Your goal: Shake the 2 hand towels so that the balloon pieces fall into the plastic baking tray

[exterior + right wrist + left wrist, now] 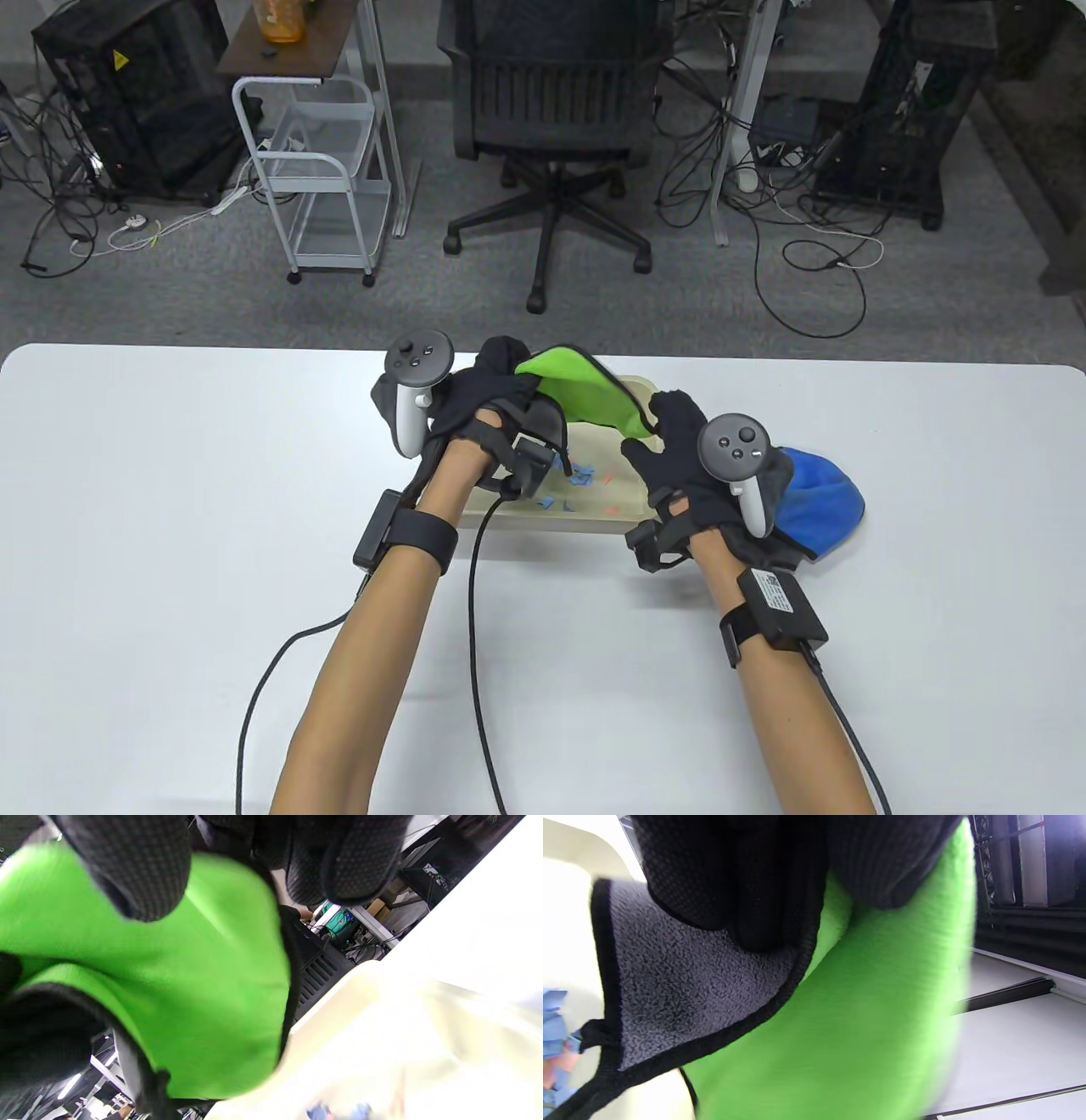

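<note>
**Green towel held over the tray, blue one waiting**

The left hand [488, 399] is clamped on the green towel [585, 395]: in the left wrist view its gloved fingers [746, 887] curl round a bunched edge where the grey underside and black hem show. The right hand [679, 467] holds the towel's right end; in the right wrist view one finger [135, 870] presses onto the green cloth, so it looks like a pinch, though the thumb is hidden. Between the two hands the towel hangs raised above the plastic baking tray [632, 509], which sits on the white table [170, 509]. Small blue and reddish balloon pieces [581, 477] already lie on the tray floor. The blue towel [819, 501] rests on the table just right of the tray, partly under the right wrist.

The risks, as I judge them:
- The towel's far edge reaches over the tray's far rim, so a hard shake could throw pieces past it onto the table.
- A loose right-hand pinch could let that end drop into the tray and scatter what is there.
- The right forearm lies close to the blue towel and could brush its pieces off before it is lifted.
</note>
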Demonstrator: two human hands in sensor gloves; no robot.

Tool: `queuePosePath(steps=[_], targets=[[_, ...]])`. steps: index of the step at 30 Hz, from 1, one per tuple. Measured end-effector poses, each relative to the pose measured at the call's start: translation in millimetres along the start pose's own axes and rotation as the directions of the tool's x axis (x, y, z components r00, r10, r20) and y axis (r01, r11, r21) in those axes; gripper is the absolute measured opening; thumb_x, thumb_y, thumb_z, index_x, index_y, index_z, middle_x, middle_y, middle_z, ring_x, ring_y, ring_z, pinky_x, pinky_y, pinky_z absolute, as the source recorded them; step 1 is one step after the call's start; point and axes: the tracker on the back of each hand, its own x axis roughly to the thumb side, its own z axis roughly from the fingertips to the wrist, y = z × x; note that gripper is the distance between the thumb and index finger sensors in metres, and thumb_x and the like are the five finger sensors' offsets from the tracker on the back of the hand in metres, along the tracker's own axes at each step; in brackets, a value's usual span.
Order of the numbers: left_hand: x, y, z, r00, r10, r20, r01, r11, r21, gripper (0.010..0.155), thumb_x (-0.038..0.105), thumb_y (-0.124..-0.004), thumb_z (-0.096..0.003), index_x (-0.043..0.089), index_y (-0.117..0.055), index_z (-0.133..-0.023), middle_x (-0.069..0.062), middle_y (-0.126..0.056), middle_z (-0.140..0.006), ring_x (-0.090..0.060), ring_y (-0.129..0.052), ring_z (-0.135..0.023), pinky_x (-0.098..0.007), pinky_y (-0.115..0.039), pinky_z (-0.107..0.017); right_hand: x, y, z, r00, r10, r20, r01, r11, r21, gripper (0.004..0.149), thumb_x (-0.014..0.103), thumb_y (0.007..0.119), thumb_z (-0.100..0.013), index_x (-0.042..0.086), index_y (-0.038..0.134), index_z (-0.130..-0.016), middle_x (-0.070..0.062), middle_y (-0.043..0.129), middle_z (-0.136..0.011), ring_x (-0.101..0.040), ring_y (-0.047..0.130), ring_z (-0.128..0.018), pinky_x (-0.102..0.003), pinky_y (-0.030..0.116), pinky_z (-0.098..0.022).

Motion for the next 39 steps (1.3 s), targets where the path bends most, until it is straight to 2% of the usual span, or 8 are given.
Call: queuePosePath(steps=[3,11,18,22,28,39], targets=[[11,-2,1,1.000,-0.013,0.018,0.014,1.000,-0.015,0.037,0.035,-0.079,-0.0390,0.042,-0.066,-0.073,0.010,-0.084,-0.085,-0.026,-0.095,-0.086,-0.045,-0.084,-0.059,-10,0,22,1.000,-0.020,0.010,0.019,0.996,0.093,0.080,0.045,0.085,-0.038,0.021,0.044,-0.102,-0.010,0.037,-0.116,-0.037,0.057,-0.101,-0.049,0.068,-0.067],[24,0,7,0.999,-0.028,0.037,0.028,1.000,-0.009,0.038,0.035,-0.078,-0.0396,0.042,-0.065,-0.074,0.008,-0.083,-0.087,-0.027,-0.094,-0.087,-0.046,-0.083,-0.060,-20,12,97,0.980,0.126,0.154,-0.160,0.960,0.232,0.082,0.051,0.081,-0.038,0.021,0.042,-0.103,-0.012,0.034,-0.117,-0.044,0.045,-0.103,-0.057,0.058,-0.070],[29,18,19,0.995,-0.091,0.048,0.089,0.995,0.037,0.037,0.035,-0.079,-0.0394,0.042,-0.066,-0.074,0.009,-0.083,-0.087,-0.028,-0.093,-0.087,-0.047,-0.082,-0.060,-19,18,109,0.956,0.181,0.229,-0.239,0.936,0.258,0.080,0.052,0.079,-0.039,0.020,0.043,-0.103,-0.013,0.034,-0.117,-0.045,0.044,-0.103,-0.058,0.057,-0.070],[38,47,28,0.990,-0.129,0.056,0.124,0.989,0.084,0.037,0.035,-0.079,-0.0395,0.042,-0.066,-0.074,0.008,-0.083,-0.087,-0.028,-0.093,-0.088,-0.047,-0.081,-0.061,-24,17,109,0.960,0.173,0.220,-0.229,0.937,0.265,0.080,0.052,0.079,-0.039,0.020,0.043,-0.103,-0.014,0.035,-0.117,-0.045,0.045,-0.102,-0.058,0.057,-0.070],[34,102,40,0.999,-0.051,0.004,0.050,0.988,0.143,0.038,0.034,-0.079,-0.0399,0.042,-0.067,-0.074,0.008,-0.083,-0.089,-0.029,-0.091,-0.090,-0.047,-0.079,-0.062,-26,15,109,0.954,0.197,0.228,-0.255,0.931,0.262,0.080,0.052,0.079,-0.039,0.020,0.044,-0.103,-0.014,0.036,-0.116,-0.044,0.045,-0.102,-0.058,0.057,-0.070],[-16,201,62,0.996,0.019,-0.085,0.007,0.955,0.297,0.038,0.034,-0.079,-0.0403,0.042,-0.066,-0.075,0.008,-0.081,-0.090,-0.030,-0.089,-0.092,-0.048,-0.077,-0.064,-25,21,110,0.943,0.224,0.248,-0.290,0.918,0.272,0.079,0.052,0.079,-0.039,0.020,0.044,-0.103,-0.013,0.036,-0.116,-0.044,0.046,-0.102,-0.058,0.058,-0.070]])
